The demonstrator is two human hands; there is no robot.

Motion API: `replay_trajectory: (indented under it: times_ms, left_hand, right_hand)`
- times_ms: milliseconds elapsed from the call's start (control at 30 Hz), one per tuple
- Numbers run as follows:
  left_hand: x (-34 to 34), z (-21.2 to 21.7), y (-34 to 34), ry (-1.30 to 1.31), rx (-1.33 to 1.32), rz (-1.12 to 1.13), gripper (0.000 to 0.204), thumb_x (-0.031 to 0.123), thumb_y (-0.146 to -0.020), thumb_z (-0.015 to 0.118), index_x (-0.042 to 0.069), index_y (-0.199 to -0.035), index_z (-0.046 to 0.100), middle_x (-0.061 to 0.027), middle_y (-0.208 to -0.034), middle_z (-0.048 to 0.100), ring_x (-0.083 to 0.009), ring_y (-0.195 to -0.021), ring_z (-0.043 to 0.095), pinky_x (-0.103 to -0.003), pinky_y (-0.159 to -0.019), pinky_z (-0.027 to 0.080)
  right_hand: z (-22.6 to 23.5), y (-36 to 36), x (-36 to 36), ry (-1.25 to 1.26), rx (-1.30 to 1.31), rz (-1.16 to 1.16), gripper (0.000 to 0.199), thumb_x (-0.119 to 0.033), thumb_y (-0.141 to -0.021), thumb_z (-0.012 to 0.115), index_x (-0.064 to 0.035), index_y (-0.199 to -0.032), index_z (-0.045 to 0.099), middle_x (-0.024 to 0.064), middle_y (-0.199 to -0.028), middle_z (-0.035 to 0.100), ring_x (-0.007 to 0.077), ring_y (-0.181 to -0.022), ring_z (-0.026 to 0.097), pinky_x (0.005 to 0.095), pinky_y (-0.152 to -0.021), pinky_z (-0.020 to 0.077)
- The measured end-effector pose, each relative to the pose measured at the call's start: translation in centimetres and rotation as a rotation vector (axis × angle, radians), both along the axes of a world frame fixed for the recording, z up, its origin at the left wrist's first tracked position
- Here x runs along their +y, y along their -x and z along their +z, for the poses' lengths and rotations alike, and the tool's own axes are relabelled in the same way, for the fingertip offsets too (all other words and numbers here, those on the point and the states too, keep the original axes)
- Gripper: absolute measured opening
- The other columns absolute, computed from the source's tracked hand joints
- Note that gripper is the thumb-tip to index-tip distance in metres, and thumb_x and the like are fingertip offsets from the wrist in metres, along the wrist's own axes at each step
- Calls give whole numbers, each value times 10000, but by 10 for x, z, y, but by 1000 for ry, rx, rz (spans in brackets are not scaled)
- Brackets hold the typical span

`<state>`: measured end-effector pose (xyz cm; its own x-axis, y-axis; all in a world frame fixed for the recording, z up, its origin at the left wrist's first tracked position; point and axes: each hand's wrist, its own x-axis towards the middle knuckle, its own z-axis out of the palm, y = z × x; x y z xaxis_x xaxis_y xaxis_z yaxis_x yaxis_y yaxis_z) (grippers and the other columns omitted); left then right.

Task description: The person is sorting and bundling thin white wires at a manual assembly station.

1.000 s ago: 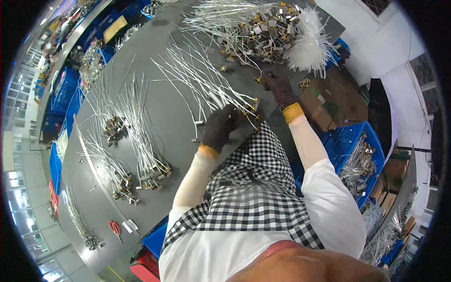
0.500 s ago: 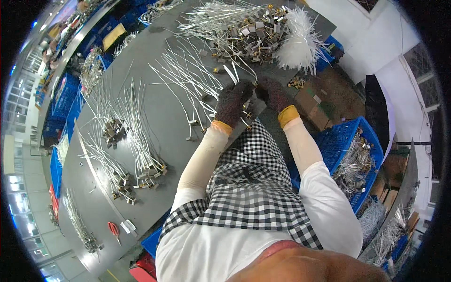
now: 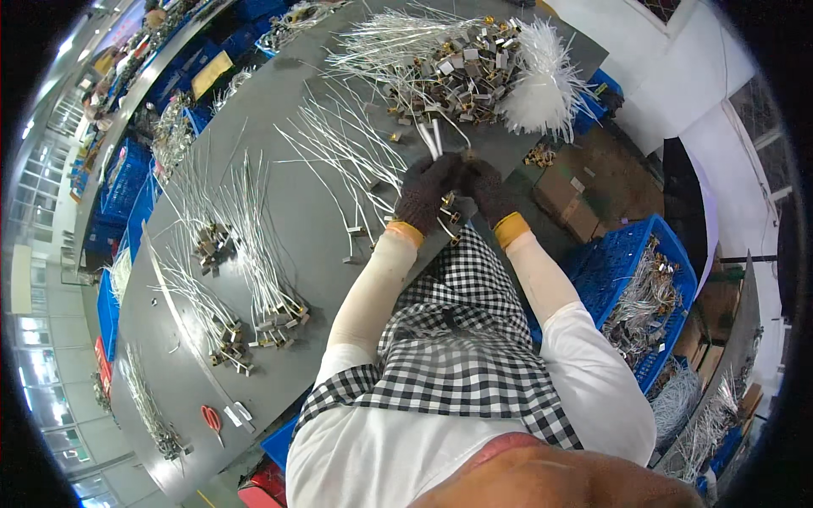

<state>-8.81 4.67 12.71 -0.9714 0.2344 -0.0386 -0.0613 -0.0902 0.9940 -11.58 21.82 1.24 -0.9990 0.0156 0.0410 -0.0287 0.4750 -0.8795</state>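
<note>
Both hands wear dark gloves with yellow cuffs and meet at the table edge in front of my apron. My left hand [image 3: 421,193] is closed around thick white tubes [image 3: 433,138], which stick out beyond the fingers. White-wired parts with small brass-coloured ends [image 3: 450,210] hang below that hand. My right hand [image 3: 489,193] is closed, fingertips against the left hand. A thin white wire [image 3: 459,131] curves toward its fingertips; the gloves hide what it pinches. Left of the hands lie loose white wires [image 3: 351,157] with small metal blocks at their ends.
A heap of wired metal blocks [image 3: 466,72] lies at the far side, beside a bundle of clear strands [image 3: 542,80]. Sorted wire bunches [image 3: 254,245] and red scissors [image 3: 212,418] are at left. A blue crate [image 3: 614,271] of wired parts stands at right.
My hands have come slightly closer together, and the right hand has moved a little toward me. The white tubes in the left hand now stand more upright. The view has shifted slightly.
</note>
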Motion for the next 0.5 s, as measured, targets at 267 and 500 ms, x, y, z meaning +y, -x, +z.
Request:
replay_trajectory:
  times_ms: [267, 500]
  left_hand:
    - [-27, -11, 13, -326, -320, 300, 205, 208, -898, 650, 8, -943, 656, -112, -812, 681, -198, -704, 664, -288, -604, 525]
    - [-10, -51, 19, 496, 353, -2, 163, 208, -892, 630, 52, -939, 641, -102, -788, 675, -264, -781, 676, -384, -726, 533]
  right_hand:
    - [81, -83, -4, 393, -171, 209, 265, -201, -931, 561, 12, -1050, 664, 95, -930, 659, 162, -828, 620, 285, -731, 507]
    - [30, -187, 50, 118, -139, 327, 170, -172, -866, 639, -59, -991, 662, 74, -790, 652, 219, -724, 603, 362, -638, 467]
